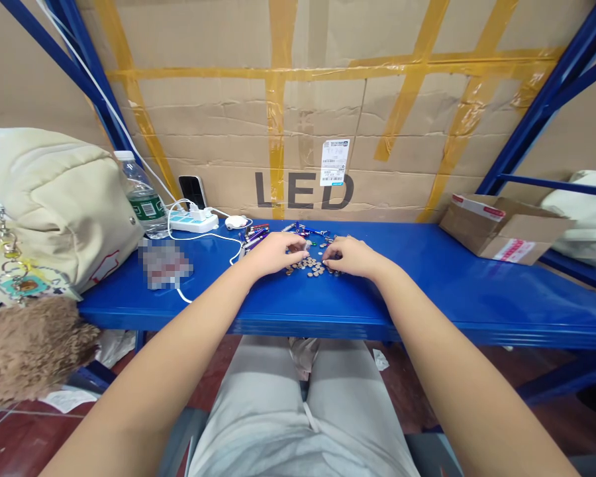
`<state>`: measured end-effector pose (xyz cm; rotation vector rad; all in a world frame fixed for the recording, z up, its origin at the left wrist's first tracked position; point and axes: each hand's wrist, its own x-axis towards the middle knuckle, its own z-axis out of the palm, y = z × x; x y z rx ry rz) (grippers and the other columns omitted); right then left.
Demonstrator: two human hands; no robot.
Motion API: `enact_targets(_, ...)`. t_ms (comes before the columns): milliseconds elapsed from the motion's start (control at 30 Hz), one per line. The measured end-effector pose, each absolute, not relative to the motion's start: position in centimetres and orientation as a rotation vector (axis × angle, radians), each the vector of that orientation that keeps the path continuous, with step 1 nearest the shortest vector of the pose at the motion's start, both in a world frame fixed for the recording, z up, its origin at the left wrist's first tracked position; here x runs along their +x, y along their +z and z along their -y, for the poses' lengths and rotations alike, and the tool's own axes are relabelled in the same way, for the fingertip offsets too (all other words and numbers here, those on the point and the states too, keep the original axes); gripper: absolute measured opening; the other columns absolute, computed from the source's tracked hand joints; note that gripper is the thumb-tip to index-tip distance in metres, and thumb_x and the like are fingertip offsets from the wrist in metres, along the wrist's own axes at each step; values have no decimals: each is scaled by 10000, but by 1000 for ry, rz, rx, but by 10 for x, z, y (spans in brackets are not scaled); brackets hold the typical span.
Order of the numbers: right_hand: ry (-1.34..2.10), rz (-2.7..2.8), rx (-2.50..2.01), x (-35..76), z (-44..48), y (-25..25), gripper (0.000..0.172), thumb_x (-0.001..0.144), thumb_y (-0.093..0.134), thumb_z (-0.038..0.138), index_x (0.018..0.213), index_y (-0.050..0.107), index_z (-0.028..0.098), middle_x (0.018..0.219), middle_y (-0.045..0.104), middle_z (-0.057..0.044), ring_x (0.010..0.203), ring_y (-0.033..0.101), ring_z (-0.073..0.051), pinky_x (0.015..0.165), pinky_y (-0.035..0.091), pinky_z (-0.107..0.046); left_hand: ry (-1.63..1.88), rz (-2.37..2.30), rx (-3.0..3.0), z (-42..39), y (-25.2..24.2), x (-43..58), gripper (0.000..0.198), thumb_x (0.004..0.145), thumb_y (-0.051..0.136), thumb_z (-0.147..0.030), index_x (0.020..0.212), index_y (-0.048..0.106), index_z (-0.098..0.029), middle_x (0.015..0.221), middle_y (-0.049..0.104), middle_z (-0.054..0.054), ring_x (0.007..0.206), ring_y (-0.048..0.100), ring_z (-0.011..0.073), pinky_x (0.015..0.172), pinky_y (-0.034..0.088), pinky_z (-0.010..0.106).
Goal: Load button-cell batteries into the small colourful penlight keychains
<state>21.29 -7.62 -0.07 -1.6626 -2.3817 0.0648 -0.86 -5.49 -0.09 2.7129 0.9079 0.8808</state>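
Several small round coin-like discs [314,267] lie in a loose pile on the blue table [288,301], between my two hands. At the pile's left, my left hand [277,253] is closed, thumb and fingers curled together. Something small and pale shows at its fingertips, too small to name. From the right, my right hand [351,256] reaches down with fingers pinched at the discs. Whatever is in that pinch is hidden. Just behind my left hand is a heap of slim, pen-like metallic tubes [256,233] in blue, purple and red, partly covered by the hand.
A white power strip [193,220] with cables, a phone [192,192] and a water bottle [142,195] stand back left. A cream bag [54,205] takes the left end. An opened cardboard box [501,228] sits at right; a large taped carton [218,132] rises behind.
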Motion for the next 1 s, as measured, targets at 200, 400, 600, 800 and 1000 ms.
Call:
enact_targets(200,69,2348,-1700,215,70,-4,159,807,597,325,835,749,288,1012,694,-39,1039,588,-286,864,419,-435,890,-913,2704,53,-2,-9,200,855,567,-351,868,678,-185,872,716,28,815,639,183,766,472,298)
enact_targets(400,141,2139,-1403,214,67,-6,100,763,647,275,780,724,213,908,655,-56,865,607,-206,810,464,-360,867,-899,2704,56,-1,-8,190,857,566,-337,835,673,-181,835,711,17,782,629,171,744,459,279)
enact_targets(600,314,1949,-966,201,74,-2,181,783,647,343,872,716,202,882,622,-37,768,579,-154,735,480,-322,831,-879,2693,57,-1,-6,181,855,557,-309,814,671,-174,796,708,11,748,622,157,718,444,256)
enact_targets(800,333,2000,-987,199,74,-4,192,784,639,314,906,732,199,849,597,-29,747,569,-146,711,463,-307,826,-889,2695,58,0,-6,177,853,555,-297,808,676,-177,805,709,9,768,622,156,723,442,249)
enact_targets(1000,294,2033,-1031,197,76,-1,192,801,611,290,923,721,190,832,615,-27,732,546,-141,717,445,-299,820,-883,2703,60,1,-6,183,854,547,-295,788,671,-178,787,698,11,756,612,159,721,439,258)
